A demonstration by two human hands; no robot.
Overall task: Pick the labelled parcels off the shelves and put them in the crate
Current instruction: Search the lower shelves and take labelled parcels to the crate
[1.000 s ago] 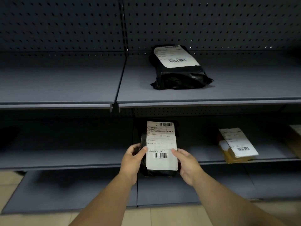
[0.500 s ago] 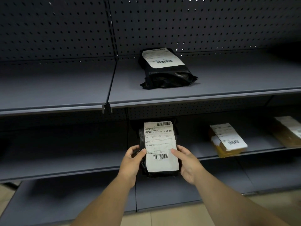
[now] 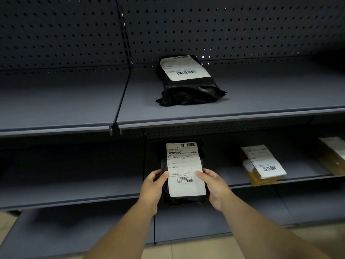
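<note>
A small black parcel (image 3: 183, 171) with a long white barcode label is held in front of the middle shelf. My left hand (image 3: 153, 189) grips its left edge, thumb on the label. My right hand (image 3: 214, 187) grips its right edge, thumb on the label too. A second black parcel (image 3: 188, 85) with a white label lies on the upper shelf. A yellow parcel (image 3: 261, 165) with a white label lies on the middle shelf to the right. No crate is in view.
Grey metal shelves (image 3: 205, 120) with a perforated back panel (image 3: 205, 28) fill the view. Another brown parcel (image 3: 334, 156) is cut off at the right edge. The bottom shelf (image 3: 74, 230) sits low, with tan floor tiles (image 3: 186, 251) below.
The view has shifted up and to the left. Both hands keep hold of the small black parcel, which has stayed in front of the middle shelf.
</note>
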